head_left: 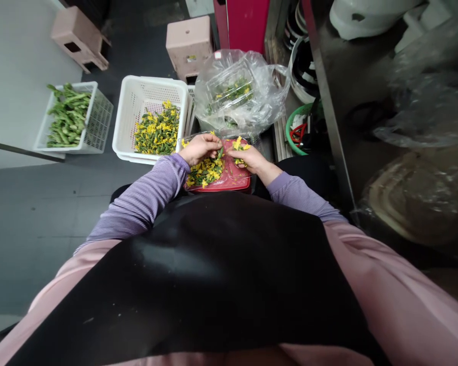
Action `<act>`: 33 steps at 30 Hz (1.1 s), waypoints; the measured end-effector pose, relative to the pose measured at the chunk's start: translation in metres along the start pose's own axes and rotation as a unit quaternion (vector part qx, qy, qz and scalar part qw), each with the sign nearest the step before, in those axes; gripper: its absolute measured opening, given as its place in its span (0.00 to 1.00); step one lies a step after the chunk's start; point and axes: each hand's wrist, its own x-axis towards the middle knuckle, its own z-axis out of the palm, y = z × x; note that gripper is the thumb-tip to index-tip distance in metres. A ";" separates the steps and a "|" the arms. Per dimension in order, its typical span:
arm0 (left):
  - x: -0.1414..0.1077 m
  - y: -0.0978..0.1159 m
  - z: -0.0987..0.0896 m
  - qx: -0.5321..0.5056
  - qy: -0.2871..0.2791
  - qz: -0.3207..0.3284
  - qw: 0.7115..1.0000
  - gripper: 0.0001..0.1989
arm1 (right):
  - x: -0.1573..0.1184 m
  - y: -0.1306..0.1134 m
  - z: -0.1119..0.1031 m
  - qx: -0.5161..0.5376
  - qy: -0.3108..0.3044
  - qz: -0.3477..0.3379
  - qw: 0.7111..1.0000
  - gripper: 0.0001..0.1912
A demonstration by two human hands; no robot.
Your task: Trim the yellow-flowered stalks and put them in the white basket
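My left hand (200, 149) is closed in a pinch over the red tray, with a small green stem (220, 152) at its fingertips. Facing it, my right hand (254, 160) is closed around a small bunch of yellow-flowered greens (239, 146), with blossoms poking out above and below the fingers. Under my left hand lies a pile of yellow-flowered green sprigs (206, 174) in clear plastic. Clear plastic and small green bits also cover part of the red tray (244, 184) in front of my lap.
A white basket (124, 122) holds more yellow-flowered greens. Further left, another white basket (105, 114) carries thick green stalks (68, 119). A clear plastic bag (269, 101) with greens stands ahead. Pink stools (189, 38) are behind; a green basin (290, 127) sits right, beside a metal edge (332, 117).
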 end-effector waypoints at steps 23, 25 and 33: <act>-0.002 0.020 0.022 0.034 -0.012 -0.038 0.999 0.07 | 0.002 -0.010 -0.017 -0.207 0.013 -0.147 0.967 0.13; -0.002 0.018 0.027 0.015 0.014 -0.037 0.999 0.08 | 0.002 -0.011 -0.017 -0.119 0.001 -0.089 0.989 0.14; -0.010 0.018 0.050 -0.010 0.046 -0.035 0.998 0.11 | -0.006 -0.014 -0.010 0.010 -0.085 -0.010 0.996 0.20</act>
